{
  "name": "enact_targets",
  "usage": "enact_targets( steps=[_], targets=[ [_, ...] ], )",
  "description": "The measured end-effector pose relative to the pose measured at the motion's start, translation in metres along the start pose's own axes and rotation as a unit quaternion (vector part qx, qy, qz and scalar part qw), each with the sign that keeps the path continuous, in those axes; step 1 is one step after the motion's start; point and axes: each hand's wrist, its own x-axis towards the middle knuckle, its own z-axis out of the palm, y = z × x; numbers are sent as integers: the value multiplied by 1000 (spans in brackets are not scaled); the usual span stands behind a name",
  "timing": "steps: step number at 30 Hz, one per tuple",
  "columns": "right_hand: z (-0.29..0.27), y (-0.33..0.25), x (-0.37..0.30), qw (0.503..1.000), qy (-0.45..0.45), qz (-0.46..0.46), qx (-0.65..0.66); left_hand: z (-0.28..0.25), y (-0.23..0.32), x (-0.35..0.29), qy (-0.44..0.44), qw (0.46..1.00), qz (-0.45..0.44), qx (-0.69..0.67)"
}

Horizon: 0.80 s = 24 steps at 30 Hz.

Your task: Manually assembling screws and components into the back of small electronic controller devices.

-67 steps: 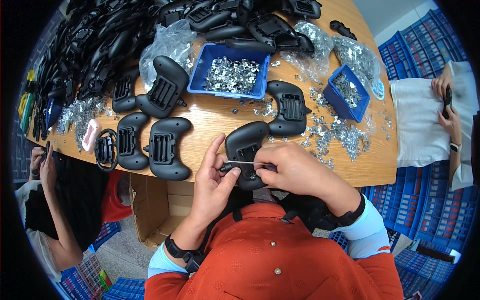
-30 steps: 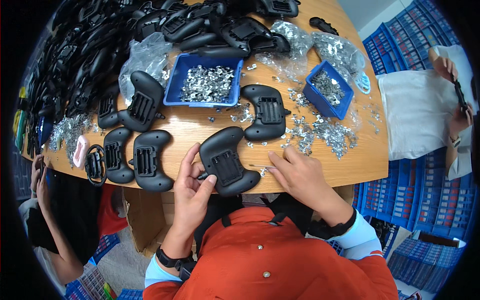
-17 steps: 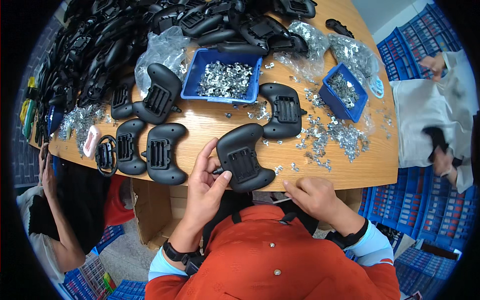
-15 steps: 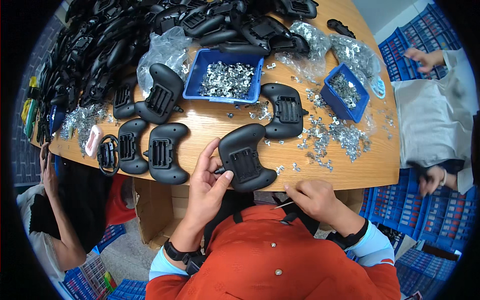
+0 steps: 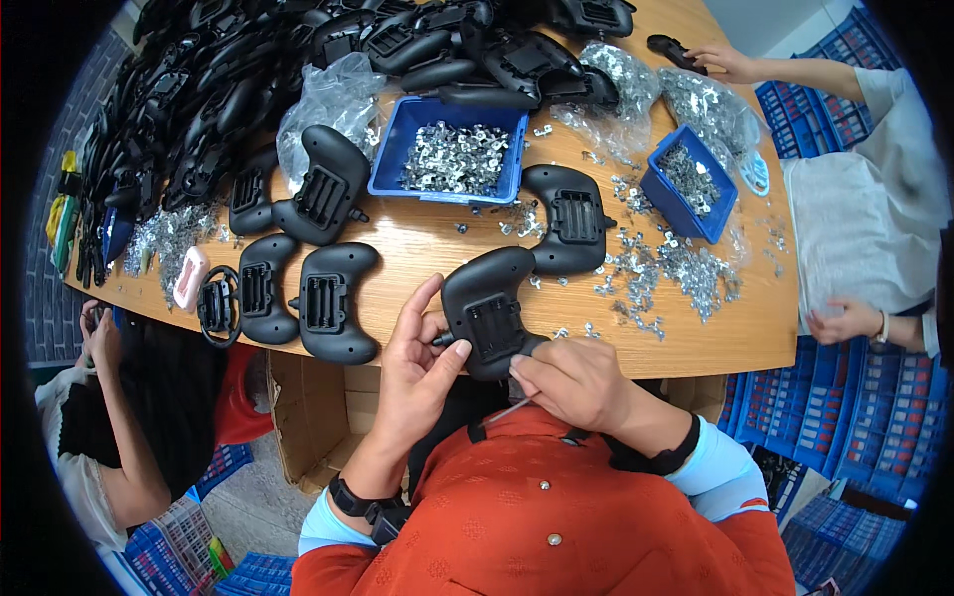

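Note:
At the table's front edge, my left hand (image 5: 412, 358) is closed on the left side of a black game controller shell (image 5: 477, 283), thumb on its lower edge. The shell's open battery compartment faces up. My right hand (image 5: 576, 382) is closed at the shell's lower right grip, its fingertips against it. A thin metal tool (image 5: 507, 410) sticks out from under these fingers toward my lap; its tip kind cannot be made out. Left of my hands lie more black shells (image 5: 338, 303) with open compartments. Another shell (image 5: 571, 219) lies just beyond the held one.
Blue bins of small metal clips stand behind (image 5: 447, 189) and at right (image 5: 691, 194). Loose clips (image 5: 686, 278) are scattered right. Black shells (image 5: 189, 109) heap far left beside a plastic bag (image 5: 333, 109). A co-worker's hand (image 5: 730, 65) touches a black part (image 5: 676, 52); another person sits left.
My right hand has moved left with the thin tool, up to the shell's right grip. My left hand keeps its hold. The right co-worker's arm has reached to the black part.

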Motion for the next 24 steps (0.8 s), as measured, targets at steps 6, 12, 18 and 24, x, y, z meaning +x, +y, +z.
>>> enact_targets(
  steps=[6, 12, 18, 24],
  targets=[
    [6, -2, 11, 999, -31, -19, -1, 0, 1, -1, 8, 1000, -6, -2],
    [6, -4, 16, 998, -53, -30, -6, -8, 1, -3, -30, 999, -8, 8],
    [9, -1, 16, 998, -54, -20, 13, -7, 1, -3, -34, 999, -18, -11],
    [8, -6, 20, 997, -62, -31, -27, -6, 0, -2, -34, 999, -11, -14]
  ],
)
